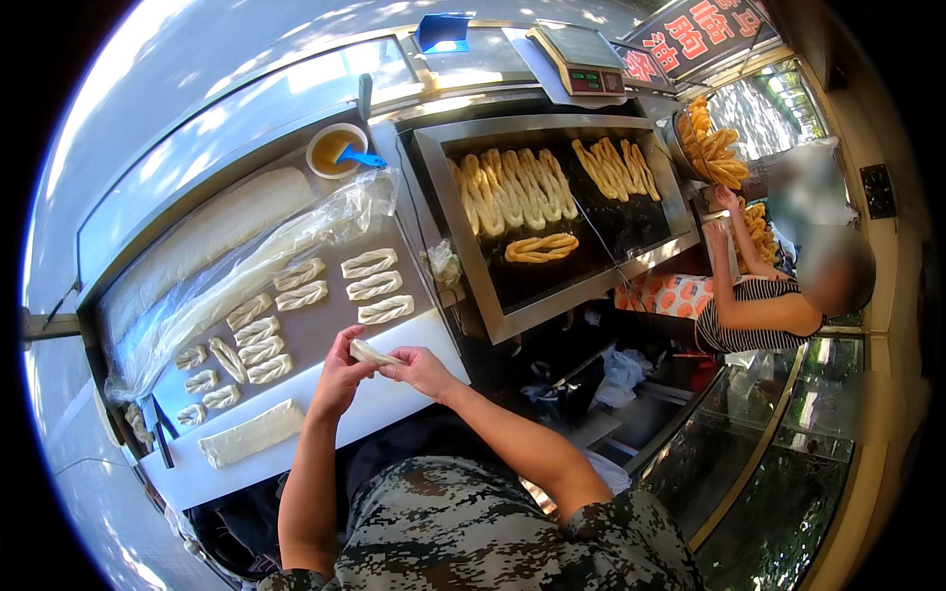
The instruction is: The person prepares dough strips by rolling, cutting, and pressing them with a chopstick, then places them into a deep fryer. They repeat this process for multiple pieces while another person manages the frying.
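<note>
A small strip of pale dough (371, 352) is held between my two hands over the white board (419, 353). My left hand (338, 377) pinches one end and my right hand (424, 372) grips the other. Just beyond them, twisted dough pieces (374, 286) lie in a short column on the grey tray. More twists (261, 350) sit in loose groups to the left. A flat, uncut dough strip (253, 433) rests on the board left of my left forearm. Behind the twists, clear plastic film (345, 212) partly covers a long dough slab (212, 236).
To the right is a metal-rimmed fryer (552, 294) with dough sticks (512, 192) in dark oil. A bowl (315, 163) with a blue brush (361, 156) stands behind the tray. A scale (579, 61) is beyond the fryer. A co-worker (754, 320) reaches toward fried sticks (711, 148).
</note>
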